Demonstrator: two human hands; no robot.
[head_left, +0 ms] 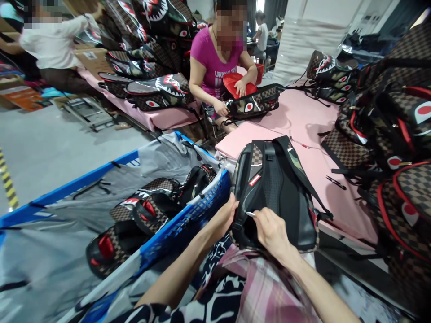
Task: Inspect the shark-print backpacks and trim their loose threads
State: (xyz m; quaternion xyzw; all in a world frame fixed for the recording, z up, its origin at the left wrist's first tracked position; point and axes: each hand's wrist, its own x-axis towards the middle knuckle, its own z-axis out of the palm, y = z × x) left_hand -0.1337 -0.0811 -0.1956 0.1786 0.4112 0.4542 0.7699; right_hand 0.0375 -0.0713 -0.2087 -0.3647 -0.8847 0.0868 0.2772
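Observation:
A black backpack [276, 193] with checkered and camouflage trim lies back side up, half on the pink table [303, 116], half on my lap. My left hand [225, 216] grips its lower left edge, fingers curled over the fabric. My right hand [271, 229] rests on the lower back panel and pinches a small thin metal tool whose tip points left. The backpack's shoulder straps run up and to the right across the pink surface.
A blue-framed bin [188, 215] at my left holds several finished backpacks [141, 211]. Stacks of checkered backpacks [397, 134] crowd the right. Across the table a person in a magenta shirt [215, 58] handles another backpack [252, 103]. Another person sits at far left.

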